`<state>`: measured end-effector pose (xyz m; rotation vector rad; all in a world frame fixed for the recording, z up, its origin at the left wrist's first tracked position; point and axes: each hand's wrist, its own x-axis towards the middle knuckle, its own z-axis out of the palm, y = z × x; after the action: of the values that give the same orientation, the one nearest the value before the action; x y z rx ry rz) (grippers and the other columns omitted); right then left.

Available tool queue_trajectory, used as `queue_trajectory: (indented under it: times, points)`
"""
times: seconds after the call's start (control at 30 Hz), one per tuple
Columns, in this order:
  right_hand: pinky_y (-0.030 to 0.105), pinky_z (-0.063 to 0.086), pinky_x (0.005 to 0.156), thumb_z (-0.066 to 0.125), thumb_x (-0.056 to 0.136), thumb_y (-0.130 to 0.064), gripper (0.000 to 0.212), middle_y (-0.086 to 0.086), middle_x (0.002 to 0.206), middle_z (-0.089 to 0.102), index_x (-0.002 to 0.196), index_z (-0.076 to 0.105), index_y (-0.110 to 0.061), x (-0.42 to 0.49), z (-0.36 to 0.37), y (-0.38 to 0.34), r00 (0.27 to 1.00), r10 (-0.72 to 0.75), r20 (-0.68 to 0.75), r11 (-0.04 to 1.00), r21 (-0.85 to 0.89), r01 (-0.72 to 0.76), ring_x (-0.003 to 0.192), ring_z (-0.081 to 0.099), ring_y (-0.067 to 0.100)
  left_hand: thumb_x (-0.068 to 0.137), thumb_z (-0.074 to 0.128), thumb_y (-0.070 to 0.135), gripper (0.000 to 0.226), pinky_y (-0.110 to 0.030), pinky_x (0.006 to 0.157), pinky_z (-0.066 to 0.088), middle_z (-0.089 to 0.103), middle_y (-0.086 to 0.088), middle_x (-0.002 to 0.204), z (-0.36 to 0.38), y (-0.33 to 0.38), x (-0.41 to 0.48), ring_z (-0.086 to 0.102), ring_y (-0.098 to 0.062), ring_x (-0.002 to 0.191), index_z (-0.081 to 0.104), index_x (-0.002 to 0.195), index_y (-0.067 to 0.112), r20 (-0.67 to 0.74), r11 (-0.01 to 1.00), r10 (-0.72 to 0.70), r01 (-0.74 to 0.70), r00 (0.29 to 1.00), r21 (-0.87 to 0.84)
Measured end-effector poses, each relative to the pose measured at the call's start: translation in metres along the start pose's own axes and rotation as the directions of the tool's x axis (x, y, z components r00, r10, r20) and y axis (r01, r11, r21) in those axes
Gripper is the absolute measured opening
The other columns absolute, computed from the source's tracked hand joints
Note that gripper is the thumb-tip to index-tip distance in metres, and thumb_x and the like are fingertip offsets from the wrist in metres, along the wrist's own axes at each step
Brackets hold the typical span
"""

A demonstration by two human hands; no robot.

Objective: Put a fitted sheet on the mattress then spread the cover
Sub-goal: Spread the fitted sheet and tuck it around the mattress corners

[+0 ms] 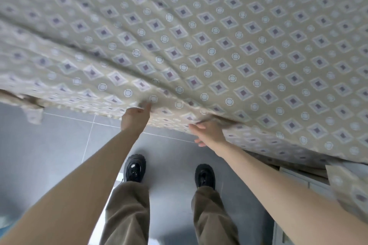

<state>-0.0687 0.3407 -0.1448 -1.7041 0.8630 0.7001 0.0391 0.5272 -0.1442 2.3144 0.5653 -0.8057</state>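
- Task item: a patterned sheet (219, 45) covers the bed surface and fills the view from 9 o'clock through 12 to 3. Whether it is the fitted sheet or the cover cannot be told. The mattress under it is hidden.
- Long axis: the near edge of the sheet runs from 9 o'clock down toward 4 o'clock, draped over the bed side. A loose corner flap (33, 114) hangs at 9 o'clock.
- Left hand (135, 118): at the draped edge just below centre, with the thumb pointing to 12 o'clock and laid against the cloth. The fingers are hidden behind the fabric. Judged to be pinching the edge.
- Right hand (208, 132): at 4 o'clock from the left hand and near it, touching the hanging cloth just below a dark fold. One finger points toward 9 o'clock and the others are blurred. Whether it grips the cloth or only presses it cannot be told.
- Governing relation: the bulk of the sheet lies toward 12 o'clock from both hands. Creases fan out from the left hand toward 10 o'clock, so that hand appears to be loading the cloth.
- Judgement: the coming move probably draws the edge toward 6 o'clock, down the bed side, led by the left hand.
- Surroundings: grey tiled floor (49, 145) and black shoes (134, 168) at 6 o'clock.
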Motion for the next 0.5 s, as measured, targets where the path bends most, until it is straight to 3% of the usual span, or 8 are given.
queue_trajectory:
  times: [0.07,0.13,0.3,0.37,0.43,0.5]
  points:
    - [0.028,0.055,0.072,0.061,0.093,-0.033,0.043,0.006,0.122,0.063,0.128,0.057,-0.007,0.005,0.025,-0.023,0.980,0.182,0.079,0.938,0.285,-0.197,0.100,0.066,0.024,0.086,0.060,0.052,0.050,-0.034,0.072,0.055,0.069,-0.004,0.090,-0.019,-0.009,0.016,0.064,-0.023,0.079,0.068,0.093,0.003,0.118,0.908,-0.187,0.218,0.975,-0.358]
    - [0.031,0.054,0.078,0.061,0.093,-0.029,0.040,0.008,0.125,0.061,0.126,0.055,-0.007,0.013,0.047,-0.043,0.957,0.267,0.108,0.839,0.463,-0.287,0.108,0.063,0.026,0.084,0.068,0.044,0.037,-0.029,0.066,0.054,0.067,-0.001,0.088,-0.040,-0.012,0.031,0.063,-0.019,0.076,0.064,0.091,0.008,0.188,0.815,-0.234,0.298,0.954,-0.496]
    - [0.029,0.052,0.087,0.058,0.095,-0.015,0.027,0.009,0.127,0.063,0.120,0.059,-0.005,0.022,0.088,-0.073,0.931,0.351,0.098,0.609,0.732,-0.306,0.108,0.063,0.023,0.081,0.074,0.034,0.024,-0.021,0.065,0.056,0.069,0.002,0.080,-0.074,-0.019,0.055,0.065,-0.010,0.072,0.063,0.084,0.012,0.275,0.843,-0.177,0.290,0.945,-0.454]
    - [0.028,0.053,0.087,0.054,0.096,-0.010,0.032,0.013,0.132,0.059,0.127,0.056,-0.003,0.023,0.102,-0.079,0.928,0.368,0.062,0.567,0.776,-0.277,0.123,0.055,0.027,0.082,0.074,0.028,0.019,-0.017,0.058,0.056,0.070,0.002,0.076,-0.082,-0.022,0.062,0.065,-0.010,0.071,0.064,0.082,0.012,0.311,0.855,-0.151,0.282,0.938,-0.435]
    - [0.025,0.053,0.077,0.053,0.096,-0.010,0.036,0.010,0.136,0.056,0.132,0.052,-0.006,0.025,0.108,-0.083,0.925,0.377,0.042,0.564,0.782,-0.265,0.127,0.052,0.023,0.082,0.074,0.023,0.018,-0.014,0.054,0.055,0.070,0.001,0.071,-0.084,-0.024,0.068,0.065,-0.010,0.070,0.063,0.083,0.009,0.323,0.874,-0.113,0.249,0.940,-0.417]
    - [0.026,0.052,0.088,0.051,0.096,-0.011,0.028,0.004,0.127,0.063,0.123,0.058,-0.009,0.025,0.113,-0.088,0.887,0.462,0.014,0.543,0.786,-0.296,0.121,0.058,0.018,0.084,0.072,0.018,0.015,-0.016,0.057,0.055,0.070,-0.002,0.078,-0.090,-0.027,0.073,0.064,-0.009,0.070,0.064,0.090,0.007,0.328,0.905,-0.085,0.210,0.941,-0.369]
